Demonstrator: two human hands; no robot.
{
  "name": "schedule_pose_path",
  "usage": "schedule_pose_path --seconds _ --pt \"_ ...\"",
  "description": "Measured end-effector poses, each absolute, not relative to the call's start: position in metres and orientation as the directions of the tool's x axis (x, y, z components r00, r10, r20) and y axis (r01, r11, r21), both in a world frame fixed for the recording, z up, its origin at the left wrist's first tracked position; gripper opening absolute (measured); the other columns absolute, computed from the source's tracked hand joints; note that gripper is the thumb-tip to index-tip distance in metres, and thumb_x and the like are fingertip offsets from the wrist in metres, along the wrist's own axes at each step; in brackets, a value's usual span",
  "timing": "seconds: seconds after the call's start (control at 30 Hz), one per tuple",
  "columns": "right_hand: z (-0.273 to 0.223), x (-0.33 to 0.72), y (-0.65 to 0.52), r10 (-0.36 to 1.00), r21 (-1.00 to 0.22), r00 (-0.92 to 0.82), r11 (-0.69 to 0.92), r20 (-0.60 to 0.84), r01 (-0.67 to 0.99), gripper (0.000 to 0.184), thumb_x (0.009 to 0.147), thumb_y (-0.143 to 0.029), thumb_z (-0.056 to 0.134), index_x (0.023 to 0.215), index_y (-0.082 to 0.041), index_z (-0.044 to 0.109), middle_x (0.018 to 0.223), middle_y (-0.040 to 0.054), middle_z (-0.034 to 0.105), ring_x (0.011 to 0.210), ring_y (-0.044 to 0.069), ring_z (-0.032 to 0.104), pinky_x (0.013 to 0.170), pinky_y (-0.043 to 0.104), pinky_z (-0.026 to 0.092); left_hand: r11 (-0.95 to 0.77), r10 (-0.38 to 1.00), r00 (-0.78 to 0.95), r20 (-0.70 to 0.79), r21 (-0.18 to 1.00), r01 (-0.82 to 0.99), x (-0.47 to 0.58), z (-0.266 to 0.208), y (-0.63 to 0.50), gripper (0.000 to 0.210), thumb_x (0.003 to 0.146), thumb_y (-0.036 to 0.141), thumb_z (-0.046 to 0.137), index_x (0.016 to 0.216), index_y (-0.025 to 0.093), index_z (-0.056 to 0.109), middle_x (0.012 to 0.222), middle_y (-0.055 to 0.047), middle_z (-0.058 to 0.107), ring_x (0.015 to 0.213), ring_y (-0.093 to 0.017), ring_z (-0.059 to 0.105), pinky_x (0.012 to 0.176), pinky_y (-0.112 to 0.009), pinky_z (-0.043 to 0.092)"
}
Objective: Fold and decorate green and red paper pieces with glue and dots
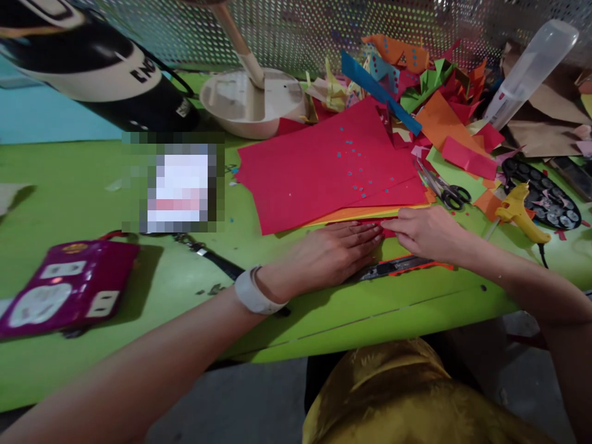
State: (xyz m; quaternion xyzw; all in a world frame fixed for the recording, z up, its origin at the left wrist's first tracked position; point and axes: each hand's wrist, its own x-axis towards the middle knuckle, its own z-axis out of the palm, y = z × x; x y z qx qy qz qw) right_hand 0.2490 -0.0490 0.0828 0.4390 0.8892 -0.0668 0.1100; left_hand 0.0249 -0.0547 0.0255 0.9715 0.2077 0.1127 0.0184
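My left hand (340, 250) lies flat with its fingers stretched out on a small piece of red paper (391, 227) near the table's front edge. From the other side my right hand (428, 234) has its fingers bent and pressed together at that paper; the fingers partly hide it. Just below both hands lies a long dark tool with orange edges, seemingly a box cutter (391, 266). Behind them is a stack of coloured sheets, with a large red sheet (314, 166) on top, dotted with small blue bits. Black-handled scissors (446, 188) rest right of the stack.
A yellow glue gun (520, 213) and a black palette tray (550, 191) lie at the right. Paper scraps (430, 86) pile up behind. A white bowl (226, 102), a black bottle (115, 74), a blurred-out phone (180, 185) and a purple power strip (78, 283) stand left.
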Motion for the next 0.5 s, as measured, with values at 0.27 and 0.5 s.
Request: schedule_pose_path --seconds 0.27,0.5 --pt "0.077 0.247 -0.049 0.765 -0.046 -0.598 0.606 -0.238 0.794 0.033 0.096 -0.023 0.043 0.115 -0.019 0.069 0.102 0.0097 0.072 0.084 0.021 0.065 0.061 0.030 0.035 -0.920 0.392 0.896 0.209 0.075 0.385 0.026 0.026 -0.054 0.043 0.104 0.032 0.037 0.134 0.010 0.058 0.134 -0.012 0.064 0.129 -0.025 0.057 0.112 -0.040 0.044" --pt "0.067 0.250 -0.042 0.819 -0.321 -0.524 0.443 -0.236 0.837 0.035 0.091 -0.026 0.054 0.125 -0.015 0.055 0.092 0.0053 0.072 0.080 0.019 0.064 0.067 0.028 0.039 -0.897 0.439 0.861 0.259 0.074 0.435 0.027 0.034 -0.055 0.038 0.102 0.034 0.041 0.125 0.013 0.064 0.117 -0.013 0.070 0.115 -0.027 0.063 0.098 -0.041 0.051"
